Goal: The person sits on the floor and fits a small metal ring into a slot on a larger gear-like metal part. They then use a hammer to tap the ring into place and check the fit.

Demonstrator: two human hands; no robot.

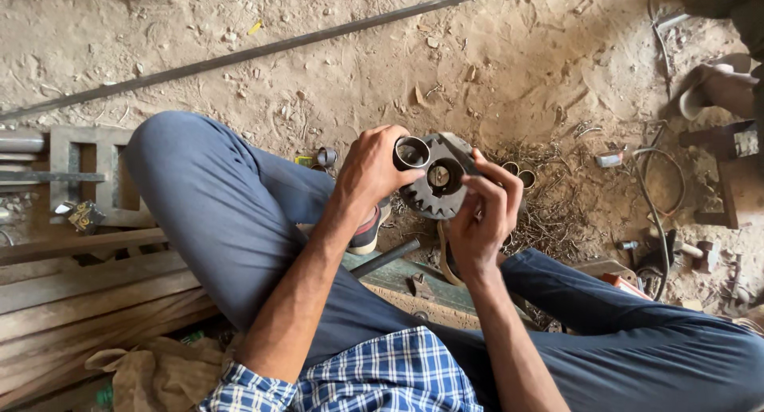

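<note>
Your left hand (370, 169) has its grip wrapped around a short metal sleeve (411, 152), a shiny tube whose open end faces up, and presses it against the upper left edge of the toothed gear (436, 186). Your right hand (483, 221) pinches the gear's right side, fingertips (475, 183) closed on a flat dark piece lying across its face. You hold the gear in the air above your crossed legs, over the sandy floor (493, 54), with its round centre bore facing you.

Two more small rings (518, 173) lie on the floor just beyond your right hand, among a heap of metal shavings (549, 205). A long steel bar (263, 50) runs diagonally across the floor further out. Wooden planks (72, 285) sit beside your left knee.
</note>
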